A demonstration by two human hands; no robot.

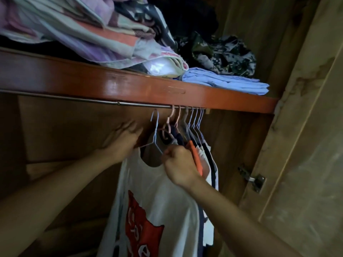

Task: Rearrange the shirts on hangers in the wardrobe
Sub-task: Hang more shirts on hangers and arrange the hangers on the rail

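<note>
White shirt [156,201] w/ red print on blue wire hanger [156,134]; right hand [179,164] pinches its shoulder, left hand [123,140] flat, fingers spread.

A reddish-brown wooden shelf [130,86] runs across the upper part of the view, its glossy front edge catching light. On it at the left lies a heap of folded bedding [74,28] in lilac, pale grey and white with a salmon-coloured stripe. Behind and right of that sits a dark patterned cloth [148,17], and further right a crumpled camouflage garment [226,54]. In front of the camouflage piece, at the shelf's right end, lies a flat stack of folded light-blue cloth [226,83]. On the right stands the open wardrobe door [306,145], its pale surface stained, with a metal hinge [255,179] fixed near its inner edge
</note>
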